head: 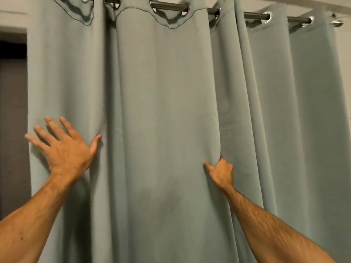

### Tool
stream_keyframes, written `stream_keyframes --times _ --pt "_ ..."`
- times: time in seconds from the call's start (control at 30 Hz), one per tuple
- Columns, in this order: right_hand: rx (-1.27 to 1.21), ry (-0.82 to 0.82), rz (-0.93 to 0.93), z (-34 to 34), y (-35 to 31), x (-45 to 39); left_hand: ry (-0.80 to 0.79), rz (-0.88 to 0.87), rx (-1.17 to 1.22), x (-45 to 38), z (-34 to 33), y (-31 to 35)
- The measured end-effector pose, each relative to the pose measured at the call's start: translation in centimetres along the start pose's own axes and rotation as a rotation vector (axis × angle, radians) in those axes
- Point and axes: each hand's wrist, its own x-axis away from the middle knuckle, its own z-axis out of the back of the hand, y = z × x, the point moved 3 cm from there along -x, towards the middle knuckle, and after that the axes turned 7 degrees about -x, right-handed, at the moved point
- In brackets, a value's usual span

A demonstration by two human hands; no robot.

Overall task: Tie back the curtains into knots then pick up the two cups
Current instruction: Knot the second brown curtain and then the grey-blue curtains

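Observation:
Grey-green curtains (163,111) hang in long folds from metal rings on a rod (171,5) and fill most of the view. My left hand (64,147) lies flat against the left part of the curtain, fingers spread and thumb pointing right. My right hand (221,170) reaches into a fold at the centre right; its fingers are tucked behind the fabric edge and its thumb sticks out to the left. No cups are in view.
A dark doorway or panel (12,111) shows at the left edge beside the curtain. A pale wall (344,54) runs along the right edge past the rod's end bracket (337,22).

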Motion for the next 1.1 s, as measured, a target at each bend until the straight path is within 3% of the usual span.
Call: stream_keyframes --times 0.27,0.47,0.8,1.1 --pt "-0.071 -0.154 -0.002 -3.1 -2.6 2.4 -0.288 0.245 0.145 3.9 -2.7 -3.2" --pt "-0.129 -0.166 0.008 -4.8 -4.8 6.1 -0.316 0.299 0.326 5.5 -3.1 -5.4" --pt "-0.125 -0.164 0.068 -8.2 -11.0 13.4 -0.431 0.074 0.516 4.8 -3.0 -8.1" --pt "-0.076 -0.223 0.256 -12.9 -22.3 18.9 -0.53 -0.133 0.815 4.5 -3.0 -9.0"
